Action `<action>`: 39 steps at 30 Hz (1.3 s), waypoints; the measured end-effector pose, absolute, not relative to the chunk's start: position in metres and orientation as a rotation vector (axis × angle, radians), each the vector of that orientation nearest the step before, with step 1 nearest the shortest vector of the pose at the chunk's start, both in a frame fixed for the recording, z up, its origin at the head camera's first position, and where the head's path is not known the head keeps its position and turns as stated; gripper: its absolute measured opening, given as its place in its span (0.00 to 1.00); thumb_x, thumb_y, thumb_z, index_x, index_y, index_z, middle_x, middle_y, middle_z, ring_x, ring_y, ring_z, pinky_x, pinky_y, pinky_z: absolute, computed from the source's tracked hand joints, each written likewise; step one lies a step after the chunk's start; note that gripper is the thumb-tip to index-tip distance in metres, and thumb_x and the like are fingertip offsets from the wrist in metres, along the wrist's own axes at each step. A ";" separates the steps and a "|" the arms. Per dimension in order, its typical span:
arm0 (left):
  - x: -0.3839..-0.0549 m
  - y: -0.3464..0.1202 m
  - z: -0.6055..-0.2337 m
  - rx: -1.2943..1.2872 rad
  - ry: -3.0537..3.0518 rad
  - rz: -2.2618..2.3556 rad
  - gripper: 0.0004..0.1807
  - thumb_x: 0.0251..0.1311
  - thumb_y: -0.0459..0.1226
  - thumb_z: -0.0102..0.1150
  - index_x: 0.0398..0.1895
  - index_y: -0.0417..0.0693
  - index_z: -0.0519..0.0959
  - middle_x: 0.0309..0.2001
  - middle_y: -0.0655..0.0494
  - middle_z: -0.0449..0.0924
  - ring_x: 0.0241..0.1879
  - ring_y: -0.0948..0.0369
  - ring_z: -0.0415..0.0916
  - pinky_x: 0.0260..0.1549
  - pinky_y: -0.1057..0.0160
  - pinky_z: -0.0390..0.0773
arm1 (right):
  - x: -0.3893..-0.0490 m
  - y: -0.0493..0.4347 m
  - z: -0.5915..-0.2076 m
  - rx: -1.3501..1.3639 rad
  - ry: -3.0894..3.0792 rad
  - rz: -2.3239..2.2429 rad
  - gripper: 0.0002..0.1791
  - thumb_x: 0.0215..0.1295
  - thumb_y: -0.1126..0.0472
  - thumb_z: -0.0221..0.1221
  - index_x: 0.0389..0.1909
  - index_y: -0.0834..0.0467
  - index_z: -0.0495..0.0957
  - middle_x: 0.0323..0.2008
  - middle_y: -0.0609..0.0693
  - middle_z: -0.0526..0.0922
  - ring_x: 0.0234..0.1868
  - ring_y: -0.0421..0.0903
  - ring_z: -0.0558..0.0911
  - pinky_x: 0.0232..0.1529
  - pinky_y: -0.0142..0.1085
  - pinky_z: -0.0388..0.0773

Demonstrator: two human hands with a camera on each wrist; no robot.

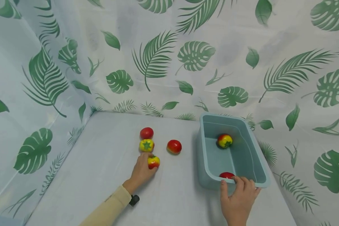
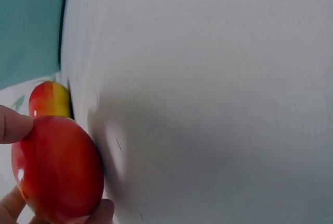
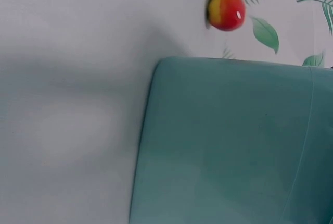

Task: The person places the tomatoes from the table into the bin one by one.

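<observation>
The left hand (image 1: 142, 169) grips a glossy red-and-yellow fruit (image 1: 154, 162), green-topped, inward from the edges of the worktop (image 1: 101, 157); the right hand (image 1: 238, 198) touches an upright teal bin (image 1: 201, 166) holding two others, by the right edge.

White sheeting (image 1: 164, 66) printed with green leaves backs a pale tabletop (image 1: 101, 157).

Head view from above, facing forward and down, close wrist views, bin (image 1: 223, 160) shared

By the worktop's (image 1: 180, 191) right edge we see a tub (image 1: 218, 160) containing 2 fruits (image 1: 224, 140). Left of it lies 1 loose fruit (image 1: 174, 147); farther left, 2 aligned fruits (image 1: 146, 145) toward the back edge, 1 held fruit (image 1: 154, 162) before them.
</observation>
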State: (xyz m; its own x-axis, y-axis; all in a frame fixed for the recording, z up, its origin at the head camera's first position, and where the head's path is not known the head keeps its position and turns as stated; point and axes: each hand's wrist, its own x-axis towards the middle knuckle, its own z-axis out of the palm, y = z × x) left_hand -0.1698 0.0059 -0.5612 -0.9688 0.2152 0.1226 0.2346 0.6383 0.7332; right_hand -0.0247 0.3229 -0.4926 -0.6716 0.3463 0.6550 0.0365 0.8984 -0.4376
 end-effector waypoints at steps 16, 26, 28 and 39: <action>-0.216 0.041 -0.445 -0.537 -2.614 -1.348 0.32 0.54 0.39 0.66 0.62 0.48 0.65 0.57 0.54 0.68 0.55 0.58 0.66 0.57 0.57 0.73 | -0.025 0.327 -0.494 -0.216 -2.258 0.513 0.25 0.61 0.49 0.59 0.42 0.69 0.72 0.42 0.68 0.71 0.46 0.67 0.67 0.63 0.73 0.37; -0.223 0.059 -0.416 -0.577 -2.609 -1.382 0.33 0.56 0.41 0.67 0.63 0.50 0.62 0.59 0.55 0.66 0.56 0.59 0.65 0.56 0.56 0.75 | -0.025 0.325 -0.492 -0.244 -2.271 0.530 0.24 0.60 0.51 0.60 0.43 0.68 0.72 0.44 0.67 0.71 0.51 0.67 0.66 0.65 0.72 0.34; -0.223 0.061 -0.416 -0.580 -2.609 -1.382 0.33 0.57 0.41 0.67 0.63 0.50 0.62 0.59 0.55 0.67 0.57 0.59 0.65 0.56 0.57 0.75 | -0.025 0.324 -0.492 -0.245 -2.271 0.536 0.24 0.59 0.51 0.61 0.43 0.68 0.72 0.44 0.67 0.71 0.51 0.67 0.66 0.64 0.72 0.34; -0.214 0.100 -0.412 -0.793 -2.605 -1.376 0.33 0.59 0.43 0.66 0.64 0.49 0.62 0.59 0.55 0.67 0.56 0.59 0.67 0.53 0.61 0.76 | -0.024 0.325 -0.496 -0.266 -2.259 0.528 0.27 0.61 0.46 0.60 0.44 0.68 0.72 0.44 0.66 0.72 0.50 0.66 0.67 0.64 0.73 0.34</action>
